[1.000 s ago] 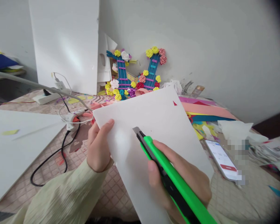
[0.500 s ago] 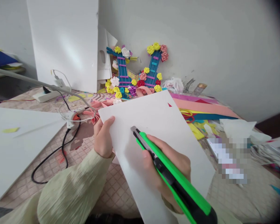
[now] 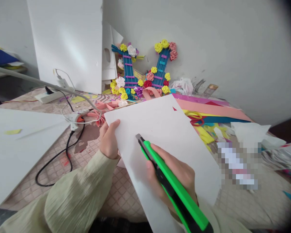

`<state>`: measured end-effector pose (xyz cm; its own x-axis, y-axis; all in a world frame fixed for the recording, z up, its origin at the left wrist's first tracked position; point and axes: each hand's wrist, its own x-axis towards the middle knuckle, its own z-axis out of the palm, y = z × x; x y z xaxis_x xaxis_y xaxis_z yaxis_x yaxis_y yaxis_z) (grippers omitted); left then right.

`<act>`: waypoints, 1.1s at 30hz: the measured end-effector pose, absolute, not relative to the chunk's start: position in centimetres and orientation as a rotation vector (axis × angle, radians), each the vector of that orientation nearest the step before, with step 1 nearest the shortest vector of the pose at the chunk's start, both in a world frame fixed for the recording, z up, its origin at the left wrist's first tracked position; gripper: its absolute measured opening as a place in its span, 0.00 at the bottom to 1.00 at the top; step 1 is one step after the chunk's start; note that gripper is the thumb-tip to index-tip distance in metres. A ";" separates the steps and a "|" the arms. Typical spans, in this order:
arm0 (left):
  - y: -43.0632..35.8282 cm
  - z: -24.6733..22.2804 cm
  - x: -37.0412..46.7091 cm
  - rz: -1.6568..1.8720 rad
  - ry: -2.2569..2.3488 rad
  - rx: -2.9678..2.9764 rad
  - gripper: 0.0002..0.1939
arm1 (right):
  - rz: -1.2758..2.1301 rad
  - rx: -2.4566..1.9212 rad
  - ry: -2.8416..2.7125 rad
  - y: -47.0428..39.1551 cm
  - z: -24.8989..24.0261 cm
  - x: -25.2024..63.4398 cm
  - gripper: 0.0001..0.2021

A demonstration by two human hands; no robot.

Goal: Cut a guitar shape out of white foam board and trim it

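Note:
My left hand [image 3: 110, 139] grips the upper left edge of a white board [image 3: 145, 116], thumb on its face and fingers behind it. The board is tilted over the table, with a small red paper scrap [image 3: 175, 108] near its top right. My right hand [image 3: 174, 171] is wrapped around a green and black utility knife [image 3: 169, 181]. A short length of blade shows at its tip, over the middle left of the board; whether it touches the surface I cannot tell.
Two blue guitar shapes with paper flowers [image 3: 132, 71] lean against the wall. Colored paper strips [image 3: 215, 110] and scissors [image 3: 196, 118] lie to the right. A power strip [image 3: 77, 119], black cable [image 3: 68, 152] and large white board [image 3: 26, 145] are at left.
The view has shifted slightly. The knife and my right hand have moved a little down and left relative to the board. My left hand keeps its grip on the edge.

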<state>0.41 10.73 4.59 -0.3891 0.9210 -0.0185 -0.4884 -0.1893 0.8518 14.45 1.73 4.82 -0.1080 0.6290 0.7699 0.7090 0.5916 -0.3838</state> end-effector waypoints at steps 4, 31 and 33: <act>10.9 4.3 0.4 1.761 1.002 0.637 0.10 | -0.093 -1.074 -1.827 1.5 4.6 14.7 0.18; 12.2 3.1 -0.1 1.752 1.100 0.688 0.09 | 0.062 -1.042 -2.063 0.6 5.3 16.9 0.18; 12.4 2.9 -0.1 1.754 1.099 0.693 0.09 | 0.081 -1.034 -2.097 0.8 5.6 17.3 0.17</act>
